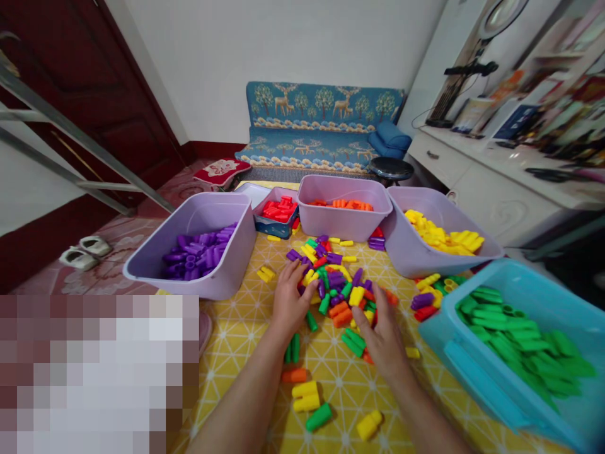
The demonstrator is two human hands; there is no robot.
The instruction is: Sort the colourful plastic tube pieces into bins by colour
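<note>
A mixed pile of small plastic tube-shaped pieces (336, 277), in purple, green, yellow, orange and red, is spread over the middle of the table. At the pile's left side is my left hand (292, 295), its fingers apart and its thumb near yellow and purple pieces. My right hand (384, 331) reaches in from the right with thumb and fingers spread, close to a yellow piece (357, 296). Neither hand visibly grips anything, though the fingertips partly cover some pieces. Nearer to me lie a yellow pair (306, 396), a green piece (319, 417) and another yellow piece (369, 425).
Around the pile stand a bin of purple pieces (231, 277), a small box of red (271, 227), a bin of orange (343, 226), a bin of yellow (411, 258) and a blue bin of green (449, 325). A patterned yellow cloth (250, 366) covers the table.
</note>
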